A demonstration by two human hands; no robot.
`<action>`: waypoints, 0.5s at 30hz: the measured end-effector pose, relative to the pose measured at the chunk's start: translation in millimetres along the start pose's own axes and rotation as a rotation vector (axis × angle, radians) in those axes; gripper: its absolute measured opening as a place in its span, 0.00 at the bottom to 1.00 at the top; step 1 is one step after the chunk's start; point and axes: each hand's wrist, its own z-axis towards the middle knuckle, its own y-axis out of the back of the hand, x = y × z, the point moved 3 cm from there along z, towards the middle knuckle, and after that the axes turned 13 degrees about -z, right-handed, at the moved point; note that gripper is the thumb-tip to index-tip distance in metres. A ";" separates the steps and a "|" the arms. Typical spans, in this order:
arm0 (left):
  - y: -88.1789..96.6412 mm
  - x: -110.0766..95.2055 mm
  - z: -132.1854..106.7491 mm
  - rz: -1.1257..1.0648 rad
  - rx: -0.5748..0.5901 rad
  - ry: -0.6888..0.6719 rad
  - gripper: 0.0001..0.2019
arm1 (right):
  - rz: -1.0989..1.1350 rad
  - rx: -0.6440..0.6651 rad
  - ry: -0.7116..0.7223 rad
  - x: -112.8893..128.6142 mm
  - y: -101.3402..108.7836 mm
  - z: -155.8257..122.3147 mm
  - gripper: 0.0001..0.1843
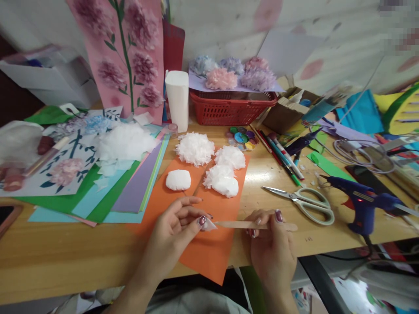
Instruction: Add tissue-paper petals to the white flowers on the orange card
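Note:
My left hand [178, 224] pinches a small white scrap of tissue [208, 225] between thumb and fingers, right at the tip of a flat wooden stick [240, 225]. My right hand [268, 235] grips that stick, which lies level and points left. Both hands hover over an orange paper sheet [209, 257] at the table's near edge. Farther back on the orange sheet sit several fluffy white tissue flowers [195, 148] and a smooth white pad [178, 179].
Scissors [303, 201] and a blue glue gun [362, 201] lie to the right. A paint palette [242, 137], pens [283, 157], a red basket [231, 107] topped with pastel tissue flowers, and a white roll [177, 99] stand behind. Stacked coloured papers [108, 192] spread left.

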 end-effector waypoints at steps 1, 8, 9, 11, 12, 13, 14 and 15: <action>-0.5 0.0 -0.4 0.000 -0.003 0.000 0.16 | 0.000 -0.002 -0.003 0.5 -0.1 -0.2 0.20; -1.7 3.0 -2.2 0.107 -0.001 -0.045 0.16 | 0.013 0.036 -0.026 2.4 -3.8 -0.3 0.22; -0.9 4.6 -1.7 0.117 0.002 -0.054 0.17 | 0.016 0.032 -0.025 2.6 -4.0 -0.2 0.22; 1.4 8.0 -0.5 0.137 0.015 -0.073 0.18 | 0.019 0.025 -0.026 2.6 -4.3 0.0 0.22; 2.7 9.6 0.2 0.146 0.021 -0.083 0.18 | 0.018 0.022 -0.024 2.5 -4.2 0.0 0.22; 3.8 10.7 0.7 0.156 0.026 -0.091 0.17 | 0.016 0.016 -0.021 2.3 -4.1 0.0 0.22; 4.7 11.4 1.0 0.165 0.029 -0.098 0.17 | 0.012 0.009 -0.021 2.0 -3.8 -0.2 0.22; 5.2 11.5 1.0 0.172 0.030 -0.104 0.16 | 0.008 0.002 -0.022 1.6 -3.6 -0.4 0.22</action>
